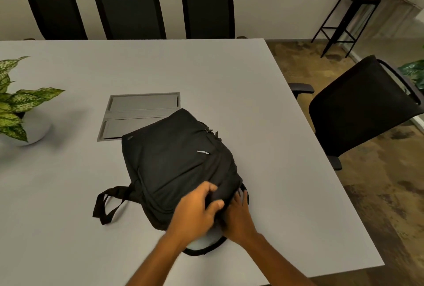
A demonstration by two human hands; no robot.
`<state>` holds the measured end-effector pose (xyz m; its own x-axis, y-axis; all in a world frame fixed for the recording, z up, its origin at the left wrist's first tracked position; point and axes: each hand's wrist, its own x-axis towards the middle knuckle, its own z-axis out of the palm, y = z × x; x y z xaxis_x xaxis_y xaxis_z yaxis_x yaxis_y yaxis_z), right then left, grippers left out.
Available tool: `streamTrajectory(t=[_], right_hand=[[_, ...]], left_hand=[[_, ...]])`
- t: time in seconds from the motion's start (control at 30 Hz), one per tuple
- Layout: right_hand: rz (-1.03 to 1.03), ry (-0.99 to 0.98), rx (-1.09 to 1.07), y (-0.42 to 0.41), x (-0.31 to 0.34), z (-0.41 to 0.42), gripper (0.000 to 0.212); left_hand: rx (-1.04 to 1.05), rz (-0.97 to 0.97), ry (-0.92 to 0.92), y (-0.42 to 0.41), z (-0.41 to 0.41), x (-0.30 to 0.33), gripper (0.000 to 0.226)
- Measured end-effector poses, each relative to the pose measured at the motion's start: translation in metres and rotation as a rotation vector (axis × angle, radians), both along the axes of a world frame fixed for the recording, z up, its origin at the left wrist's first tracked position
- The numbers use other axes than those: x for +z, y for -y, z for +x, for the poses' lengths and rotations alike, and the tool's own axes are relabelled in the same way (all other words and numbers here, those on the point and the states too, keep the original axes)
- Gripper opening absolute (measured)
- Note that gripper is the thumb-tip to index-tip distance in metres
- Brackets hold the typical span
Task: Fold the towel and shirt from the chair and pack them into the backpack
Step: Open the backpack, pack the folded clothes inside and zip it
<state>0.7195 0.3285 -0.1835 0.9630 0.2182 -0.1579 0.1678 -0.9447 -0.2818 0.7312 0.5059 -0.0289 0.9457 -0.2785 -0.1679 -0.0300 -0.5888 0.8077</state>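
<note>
Black backpack (174, 161) flat on table (68, 194), left hand (195, 214) fingers grasping its near edge, right hand (238, 214) fingers tucked beneath

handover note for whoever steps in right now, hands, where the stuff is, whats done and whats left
Left hand: grips the top flap of the black backpack, fingers curled into the fabric.
Right hand: at the backpack's opening beside the left hand, fingers reaching in; what it holds, if anything, is hidden.
The backpack lies flat on the grey table, near the front edge.
Towel and shirt are not in view; the black chair at the table's right looks bare.
Done: cannot confirm they are packed.
Left: check inside, then close the backpack.
</note>
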Motion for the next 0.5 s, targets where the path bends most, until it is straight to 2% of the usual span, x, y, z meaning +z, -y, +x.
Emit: streamTrajectory(t=[0.1,0.17,0.2,0.27,0.37,0.43,0.5], right_hand=[[0.544,-0.128,-0.467,0.000,0.005,-0.025,0.069],[0.835,-0.199,-0.718,-0.004,0.017,-0.036,0.046],[0.886,-0.183,-0.772,-0.006,0.020,-0.041,0.041],[0.972,-0.159,-0.851,-0.011,0.023,-0.052,0.048],[1.185,-0.237,-0.952,-0.012,0.021,-0.061,0.048],[1.390,-0.334,-0.981,-0.016,0.023,-0.062,0.046],[1.534,-0.407,-1.030,-0.022,0.022,-0.062,0.045]], left_hand=[[0.040,-0.180,-0.196,0.013,-0.034,-0.044,0.019],[0.091,-0.356,-0.268,0.013,-0.051,-0.063,0.017],[0.180,-0.419,-0.266,0.010,-0.059,-0.069,0.016],[0.520,-0.507,-0.168,-0.006,-0.073,-0.079,0.025],[0.967,-0.418,-0.035,-0.045,-0.077,-0.106,0.033],[1.064,-0.271,-0.168,-0.070,-0.068,-0.129,0.048],[1.000,-0.244,-0.361,-0.087,-0.059,-0.149,0.062]])
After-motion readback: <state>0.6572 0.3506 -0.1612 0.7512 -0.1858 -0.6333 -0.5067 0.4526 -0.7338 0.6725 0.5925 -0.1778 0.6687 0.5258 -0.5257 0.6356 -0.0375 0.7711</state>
